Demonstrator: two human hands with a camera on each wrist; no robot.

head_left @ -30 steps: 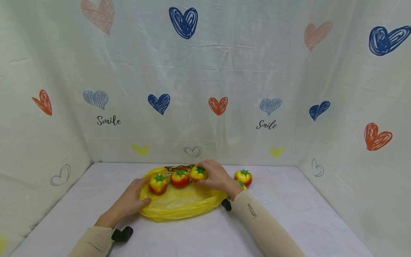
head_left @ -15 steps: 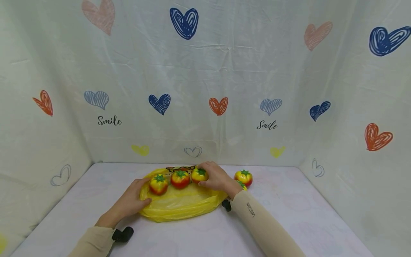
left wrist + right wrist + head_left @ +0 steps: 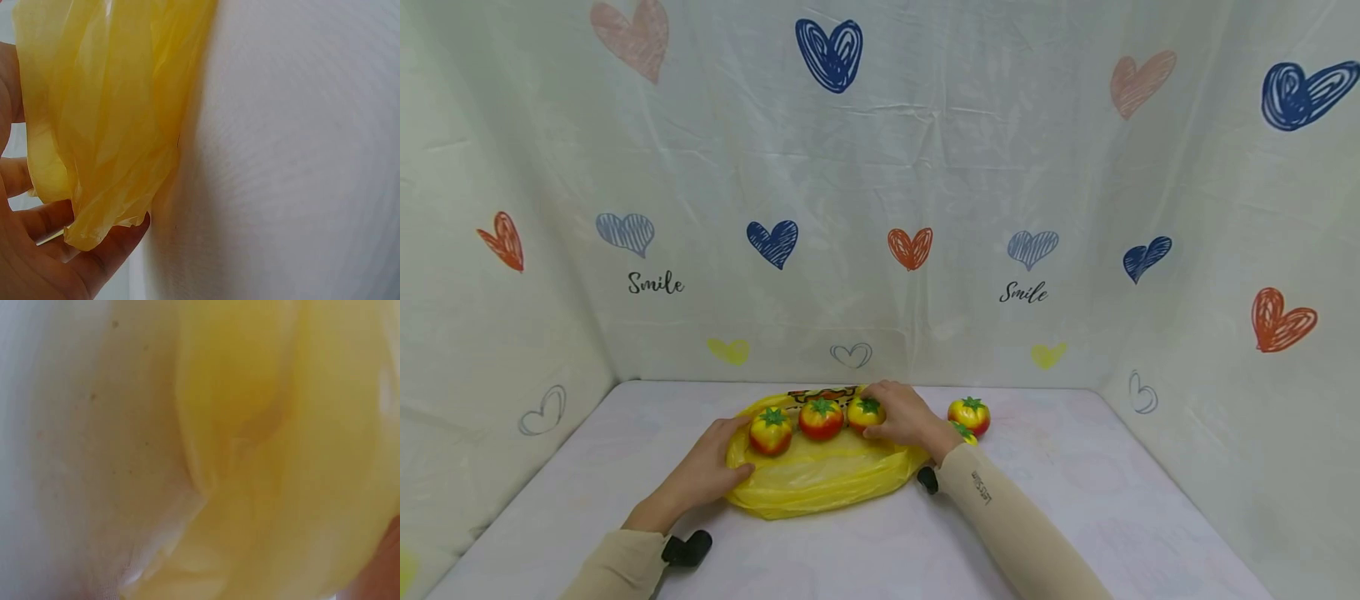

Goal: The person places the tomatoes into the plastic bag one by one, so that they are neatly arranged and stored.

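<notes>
Left grip: my left hand curves thumb and fingers round the left end of the yellow bag; my wrist camera there shows fingers beyond the film that the head view hides.
Bag's upper side: left tomato, then middle tomato; inside or on top, I cannot tell.
Right grip: my right hand grasps the third tomato toward the bag's right end; that wrist camera shows mostly film.
Right of bag: two loose tomatoes, one partly hidden.
Writing: "Smile" on the backdrop behind the bag, twice; "LetsSlim" on my right sleeve.
Since half a second ago: sleeve lettering slightly farther left; tomatoes practically unmoved.
</notes>
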